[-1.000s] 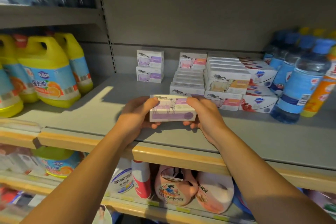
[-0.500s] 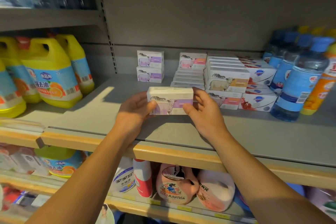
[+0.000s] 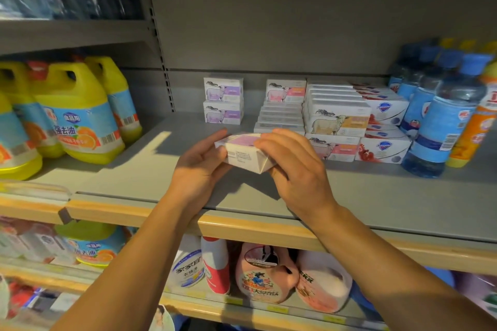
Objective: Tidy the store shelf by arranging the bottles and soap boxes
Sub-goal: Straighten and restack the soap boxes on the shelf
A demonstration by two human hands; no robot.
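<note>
A white soap box with a purple label (image 3: 246,154) is held above the grey shelf (image 3: 376,201), tilted so its back panel faces me. My left hand (image 3: 197,169) grips its left end and my right hand (image 3: 294,166) curls over its right end. Behind it, two purple-label soap boxes (image 3: 223,101) are stacked at the back. To their right stand rows of pink and yellow-label soap boxes (image 3: 336,121) and red-printed white boxes (image 3: 384,142). Blue-capped bottles (image 3: 441,121) stand at the far right.
Yellow detergent jugs (image 3: 75,113) fill the shelf's left side. An orange bottle (image 3: 476,129) stands at the right edge. A wooden price rail (image 3: 255,228) fronts the shelf. Below it sit pink and white refill pouches (image 3: 266,277). Bare shelf surface lies between the jugs and the soap boxes.
The box has been lifted slightly toward the back and turned over, from its printed front facing me to its back panel. My right hand moved on top of its right end.
</note>
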